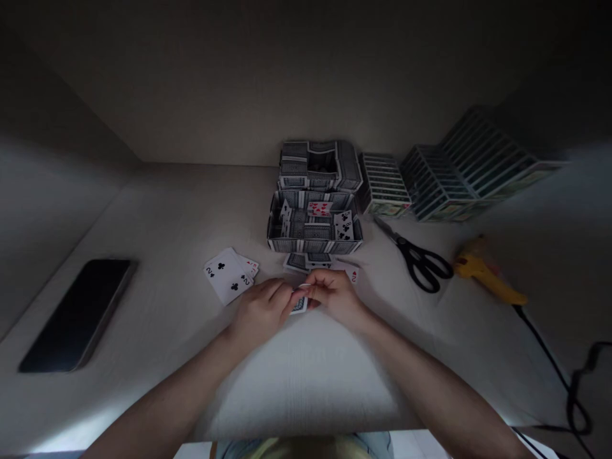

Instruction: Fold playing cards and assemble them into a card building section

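Note:
Near the middle of the table, my left hand point(264, 310) and my right hand point(336, 294) meet, fingertips pinched on one playing card point(299, 305). Its patterned back shows below my fingers, while the rest of it is hidden. Just beyond my hands lie several loose playing cards point(318, 259), some back up, with a red two at the right. Left of my left hand rests a two of clubs point(224, 275) on top of other cards. Behind the loose cards stands an open box made of playing cards point(315, 245), holding several cards inside.
A second card-covered box point(294, 167) with an opening stands against the back wall. Right of it are slatted card structures point(385, 182). Black-handled scissors point(423, 258) and a yellow glue gun point(492, 277) with a black cord lie at right. A dark phone point(79, 315) lies far left.

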Demonstrator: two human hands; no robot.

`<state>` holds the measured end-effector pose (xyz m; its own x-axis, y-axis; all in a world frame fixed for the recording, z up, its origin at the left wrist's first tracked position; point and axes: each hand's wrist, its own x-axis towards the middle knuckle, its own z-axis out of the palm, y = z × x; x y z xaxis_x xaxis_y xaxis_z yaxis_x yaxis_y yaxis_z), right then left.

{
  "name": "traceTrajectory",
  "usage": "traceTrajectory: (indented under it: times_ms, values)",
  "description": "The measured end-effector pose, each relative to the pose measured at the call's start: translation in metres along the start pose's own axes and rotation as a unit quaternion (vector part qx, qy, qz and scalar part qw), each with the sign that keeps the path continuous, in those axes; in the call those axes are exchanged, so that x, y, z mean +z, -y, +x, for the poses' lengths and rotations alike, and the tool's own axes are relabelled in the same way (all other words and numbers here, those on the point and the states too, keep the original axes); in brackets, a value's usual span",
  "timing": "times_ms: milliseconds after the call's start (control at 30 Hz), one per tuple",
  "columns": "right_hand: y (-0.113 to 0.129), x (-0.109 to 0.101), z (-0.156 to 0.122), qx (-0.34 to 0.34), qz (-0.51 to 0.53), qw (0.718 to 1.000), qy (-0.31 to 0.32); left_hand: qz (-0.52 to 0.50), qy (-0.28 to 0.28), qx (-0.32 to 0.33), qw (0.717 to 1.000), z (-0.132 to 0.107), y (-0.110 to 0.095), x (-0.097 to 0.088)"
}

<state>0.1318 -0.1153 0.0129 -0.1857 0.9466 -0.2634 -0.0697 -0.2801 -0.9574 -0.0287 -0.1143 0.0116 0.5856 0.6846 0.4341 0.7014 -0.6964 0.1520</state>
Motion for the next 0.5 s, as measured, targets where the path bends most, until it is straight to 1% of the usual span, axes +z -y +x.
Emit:
traceTrajectory:
  times_ms: [400,500]
  values:
    - [-0.0015,-0.0009,-0.0009,0.011,-0.007,1.000,0.009,0.012,-0.052,0.058,0.997,-0.0014,0.0014,0.0024]
    - [-0.0016,-0.0007,-0.0010,0.021,-0.008,1.000,0.006,-0.008,-0.073,0.063,0.995,0.0010,0.0010,0.0018]
